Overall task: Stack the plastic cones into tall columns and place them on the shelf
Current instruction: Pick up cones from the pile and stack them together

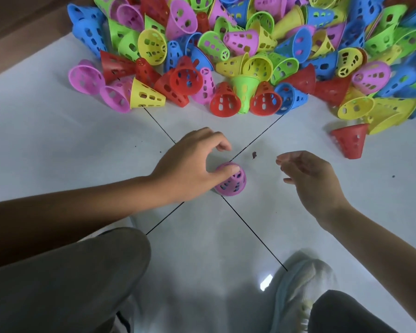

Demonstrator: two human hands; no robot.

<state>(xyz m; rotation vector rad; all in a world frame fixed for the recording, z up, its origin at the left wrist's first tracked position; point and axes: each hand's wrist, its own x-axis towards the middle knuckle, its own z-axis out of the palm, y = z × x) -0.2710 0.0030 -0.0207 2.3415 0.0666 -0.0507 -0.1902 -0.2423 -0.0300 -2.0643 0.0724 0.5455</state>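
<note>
Grey trouser legs (65,272) and a pale sneaker (296,299) filled the near edge of the white tiled floor (58,145), where dark grout lines crossed. Just beyond them, the left hand (190,167) reached over a pink cone (232,182) that stood upright on its wide base right at the crossing of the grout lines; the thumb lay on the cone's narrow top and the fingers curled above it, so the hand pinched or steadied the cone. The right hand (308,179) hovered beside it, a little apart, with fingers loosely bent and nothing in them. A small dark crumb (254,155) lay on the tile between the two hands, slightly farther out. Toward the right edge of the floor a single red cone (350,141) lay tipped on its side, apart from the rest. Along the far edge spread a large heap of perforated plastic cones (226,44) in pink, red, yellow, green and blue, tumbled at every angle. At the far left corner, a brown strip (17,22) bordered the tiles.
</note>
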